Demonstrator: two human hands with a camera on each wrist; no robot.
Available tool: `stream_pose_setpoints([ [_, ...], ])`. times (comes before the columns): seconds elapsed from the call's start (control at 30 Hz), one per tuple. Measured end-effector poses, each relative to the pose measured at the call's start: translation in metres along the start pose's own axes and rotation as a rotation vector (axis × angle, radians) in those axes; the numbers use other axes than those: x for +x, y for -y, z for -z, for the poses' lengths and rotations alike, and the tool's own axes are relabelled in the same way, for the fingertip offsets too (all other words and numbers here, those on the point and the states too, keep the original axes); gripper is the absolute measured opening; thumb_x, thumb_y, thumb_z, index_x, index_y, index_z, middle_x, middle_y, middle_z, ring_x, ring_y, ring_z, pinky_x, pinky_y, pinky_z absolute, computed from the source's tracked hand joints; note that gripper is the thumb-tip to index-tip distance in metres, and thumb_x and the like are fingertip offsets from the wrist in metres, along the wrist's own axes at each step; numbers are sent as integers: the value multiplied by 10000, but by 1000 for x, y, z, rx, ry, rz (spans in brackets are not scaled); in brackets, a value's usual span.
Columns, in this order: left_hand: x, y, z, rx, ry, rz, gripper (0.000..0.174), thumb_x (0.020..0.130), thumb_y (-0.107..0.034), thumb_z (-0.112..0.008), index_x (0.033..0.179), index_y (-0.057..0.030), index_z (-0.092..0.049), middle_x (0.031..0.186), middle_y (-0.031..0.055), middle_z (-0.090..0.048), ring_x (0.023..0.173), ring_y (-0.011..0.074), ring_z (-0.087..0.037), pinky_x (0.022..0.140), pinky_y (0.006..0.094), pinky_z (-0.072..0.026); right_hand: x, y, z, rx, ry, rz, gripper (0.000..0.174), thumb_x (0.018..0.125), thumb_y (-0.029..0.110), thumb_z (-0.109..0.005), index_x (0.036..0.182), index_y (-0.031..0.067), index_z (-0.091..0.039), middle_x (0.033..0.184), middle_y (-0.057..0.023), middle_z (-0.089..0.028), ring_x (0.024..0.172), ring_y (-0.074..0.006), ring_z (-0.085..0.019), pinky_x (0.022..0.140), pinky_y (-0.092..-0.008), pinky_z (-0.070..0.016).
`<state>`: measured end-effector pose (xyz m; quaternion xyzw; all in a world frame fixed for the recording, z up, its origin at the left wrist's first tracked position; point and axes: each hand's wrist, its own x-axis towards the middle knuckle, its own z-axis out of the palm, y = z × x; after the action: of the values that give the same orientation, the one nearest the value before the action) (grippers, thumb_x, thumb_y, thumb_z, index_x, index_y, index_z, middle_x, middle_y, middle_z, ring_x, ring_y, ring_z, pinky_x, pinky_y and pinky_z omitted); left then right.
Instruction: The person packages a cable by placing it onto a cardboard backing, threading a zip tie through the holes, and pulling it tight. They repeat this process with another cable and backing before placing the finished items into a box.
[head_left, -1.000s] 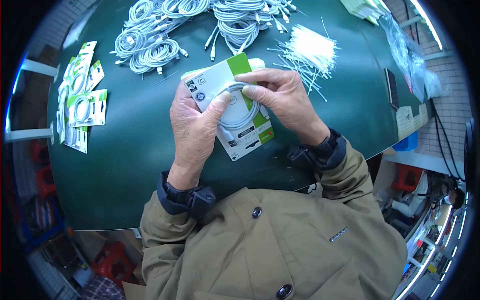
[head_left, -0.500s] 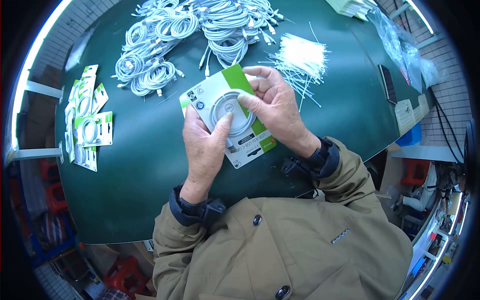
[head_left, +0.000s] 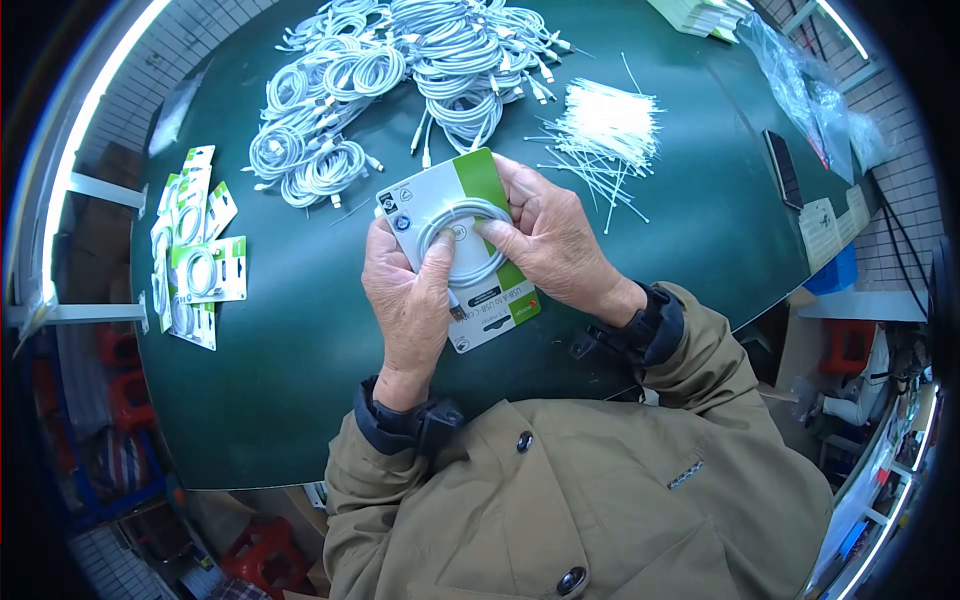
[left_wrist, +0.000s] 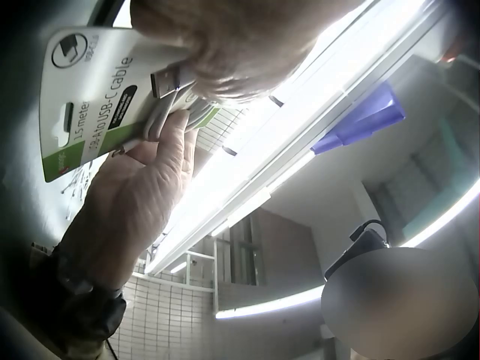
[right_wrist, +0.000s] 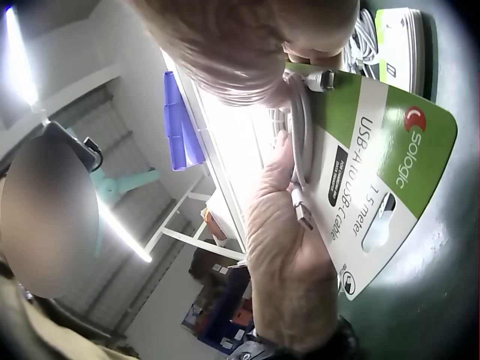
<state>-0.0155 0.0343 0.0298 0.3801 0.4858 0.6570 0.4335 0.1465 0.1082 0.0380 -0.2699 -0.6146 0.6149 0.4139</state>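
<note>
A white and green card [head_left: 412, 196] with a coiled white cable [head_left: 493, 262] on its face is held above the table by both hands. The left hand [head_left: 408, 300] grips the card's left edge, its thumb on the coil. On the right edge the right hand [head_left: 562, 240] holds the card, thumb also pressing the coil and fingers behind. Printed text shows on the card [right_wrist: 420, 165] in the right wrist view, with a USB plug [right_wrist: 302, 215] beside the coil. In the left wrist view another plug end [left_wrist: 166, 81] lies against the card [left_wrist: 56, 112].
Coiled cables [head_left: 450, 60] are heaped at the table's back. White zip ties [head_left: 608, 120] lie to their right. Carded cables [head_left: 200, 270] overlap at the left. A phone [head_left: 783, 170], plastic bag [head_left: 800, 85] and stacked cards [head_left: 700, 15] are at the right.
The right hand's raised fingers have moved from the coil's upper part to behind the card's right edge. Card and hands sit slightly lower in the head view; the coil lies flatter on the card.
</note>
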Motion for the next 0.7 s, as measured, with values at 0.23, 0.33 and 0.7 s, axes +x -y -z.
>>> stream_pose_setpoints([
  [0.23,0,11,-4,121,-32,-27,361,1014,-23,-678,1347,26,-547,1213,109,-701,1074,134,-686,953,302,-566,-7,-4,-3,-403,-171,183,519,931,-28,-707,1416,-45,-522,1242,-243,-653,1135,-337,-725,907,-399,-609],
  [0.33,-2,14,-5,168,-55,-50,345,1010,-28,-686,1323,28,-554,1203,107,-701,1068,127,-679,952,297,-559,-4,-11,1,-756,-175,379,428,894,-8,-720,1291,-13,-561,1199,-255,-638,1063,-419,-711,857,-435,-615],
  [0.7,-7,11,-11,231,-71,-119,329,989,-42,-725,1275,25,-576,1167,96,-708,1031,121,-671,925,289,-548,-5,-12,-2,-954,-168,465,330,871,-10,-675,1181,-16,-562,1164,-249,-601,1013,-450,-691,816,-453,-621],
])
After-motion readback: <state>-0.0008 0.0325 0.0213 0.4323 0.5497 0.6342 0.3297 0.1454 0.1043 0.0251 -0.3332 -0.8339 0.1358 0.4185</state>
